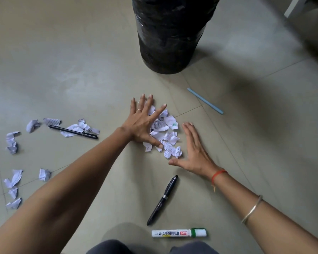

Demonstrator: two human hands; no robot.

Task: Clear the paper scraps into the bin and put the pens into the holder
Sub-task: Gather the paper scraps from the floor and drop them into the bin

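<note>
Tiles [81, 70] — grey floor under scraps [165, 136], pens [162, 199], black bin [170, 33].

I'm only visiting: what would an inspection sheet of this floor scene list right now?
Surface: grey-beige tiled floor.
Job's things: pile of paper scraps between the hands; loose scraps scattered left; black bin upright beyond the pile; thin black pen lying across scraps; thick black pen and whiteboard marker near the person; pale blue pen right of the pile; holder not in view.
Clutter: nothing seen.
Grips: left hand spread on the pile; right hand open beside it.
Cables: nothing seen.
Surroundings: white furniture leg, top right.
</note>
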